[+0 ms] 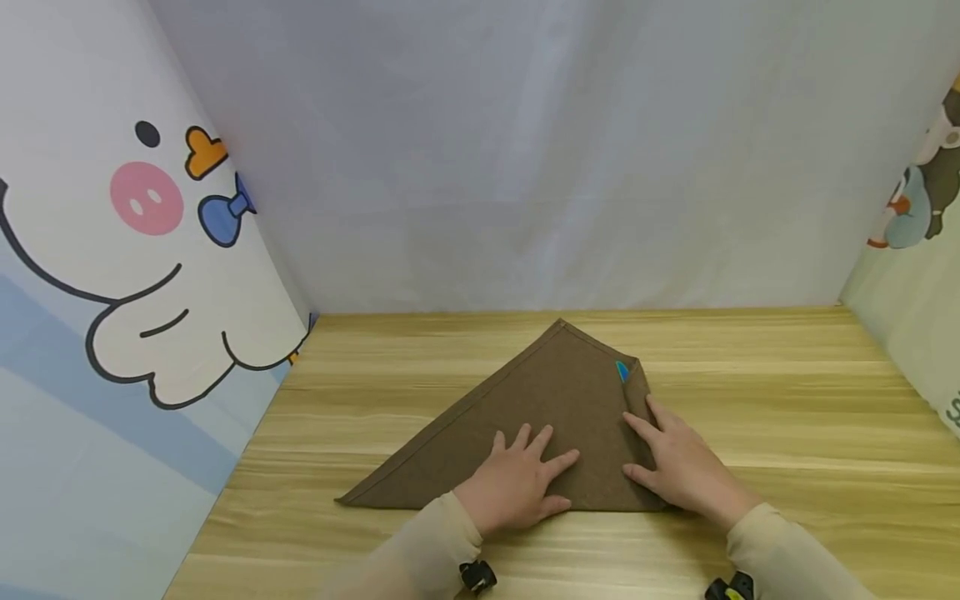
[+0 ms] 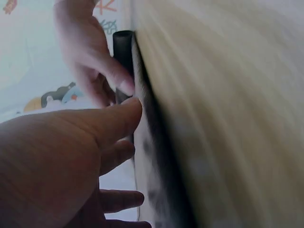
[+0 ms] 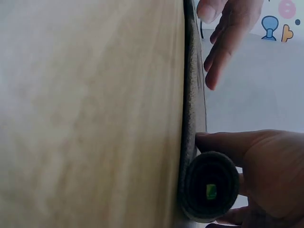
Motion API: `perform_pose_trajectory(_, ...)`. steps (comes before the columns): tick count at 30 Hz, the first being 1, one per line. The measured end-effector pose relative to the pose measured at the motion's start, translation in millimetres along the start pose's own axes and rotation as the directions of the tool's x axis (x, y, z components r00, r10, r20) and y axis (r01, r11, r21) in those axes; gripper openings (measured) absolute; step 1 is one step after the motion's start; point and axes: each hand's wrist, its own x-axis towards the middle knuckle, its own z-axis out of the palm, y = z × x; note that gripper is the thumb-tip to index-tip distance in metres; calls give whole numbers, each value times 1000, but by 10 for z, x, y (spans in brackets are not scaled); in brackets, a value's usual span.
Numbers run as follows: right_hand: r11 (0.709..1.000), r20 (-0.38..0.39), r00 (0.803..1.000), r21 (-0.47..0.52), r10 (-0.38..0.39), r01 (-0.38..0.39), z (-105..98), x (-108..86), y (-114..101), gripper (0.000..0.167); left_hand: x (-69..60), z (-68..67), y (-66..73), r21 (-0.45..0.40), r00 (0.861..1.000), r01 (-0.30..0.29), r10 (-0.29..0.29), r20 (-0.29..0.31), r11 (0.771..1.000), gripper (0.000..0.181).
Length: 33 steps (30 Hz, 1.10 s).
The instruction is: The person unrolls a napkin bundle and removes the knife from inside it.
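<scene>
A brown cloth (image 1: pixel 525 408) lies on the wooden table, its left end a sharp corner and its right edge rolled over. The left hand (image 1: pixel 517 479) rests on the cloth with fingers spread. On the rolled edge (image 1: pixel 637 400) lies the right hand (image 1: pixel 686 467), its fingertips over the roll and its thumb on the cloth beside it. A small blue patch (image 1: pixel 622 371) shows near the top of the roll. The right wrist view looks into the hollow end of the roll (image 3: pixel 190 204), with something green (image 3: pixel 211 191) inside.
The wooden table top (image 1: pixel 787 400) extends around the cloth. Behind it hangs a pale curtain (image 1: pixel 562 167). A cartoon-printed panel (image 1: pixel 67 250) stands at the left, and another printed panel (image 1: pixel 930 317) at the right.
</scene>
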Motion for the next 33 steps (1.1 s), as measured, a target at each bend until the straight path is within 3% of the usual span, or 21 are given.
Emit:
perform_pose_trajectory(6, 1000, 15, 1000, -12, 16, -16, -5, 2, 6, 71, 109, -8, 187, 5, 999, 17, -18, 37, 1000, 62)
perform_pose_trajectory(12, 998, 30, 999, -64, 24, -22, -17, -5, 17, 67, 155, -17, 268, -8, 996, 56, -56, 68, 998, 56)
perform_pose_trajectory(19, 988, 27, 999, -155, 17, -13, -52, -6, 48, 65, 151, -11, 271, 14, 995, 70, -71, 65, 997, 55)
perform_pose_trajectory(33, 983, 8, 1000, -182, 18, -16, -87, -20, 72, 63, 87, 55, 166, 22, 997, 59, -60, 48, 998, 57)
